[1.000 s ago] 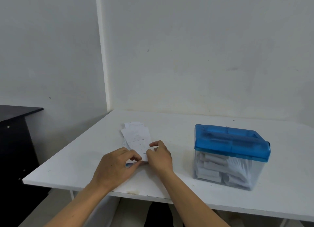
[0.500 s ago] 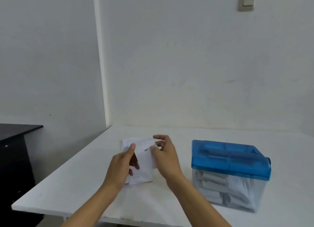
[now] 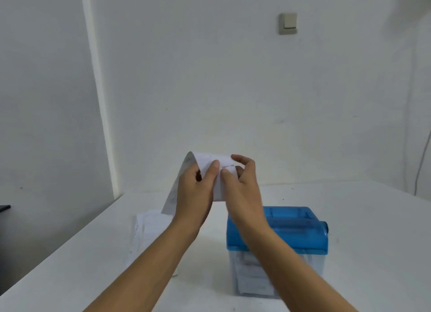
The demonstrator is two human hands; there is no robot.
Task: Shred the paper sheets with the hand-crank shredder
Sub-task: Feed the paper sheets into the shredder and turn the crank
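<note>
Above the white table [image 3: 373, 241] I hold 1 paper sheet [image 3: 205, 160] in the air between both hands; my left hand [image 3: 196, 190] pinches it with the thumb on the near face, and my right hand [image 3: 242, 185] pinches it just beside, the 2 thumbs almost touching; the sheet bends over at its top, with 1 flap hanging down to the left. Below it, the rest of the stack [image 3: 149, 237] lies flat on the table, left of the shredder [image 3: 296, 230], whose blue lid sits on a clear bin [image 3: 256, 279] that already holds strips. I judge this the step of readying 1 sheet for feeding, with no paper in the slot yet; next I must straighten it, carry it right and down, and set 1 edge square into the slot on the lid; the crank I cannot make out from here.
</note>
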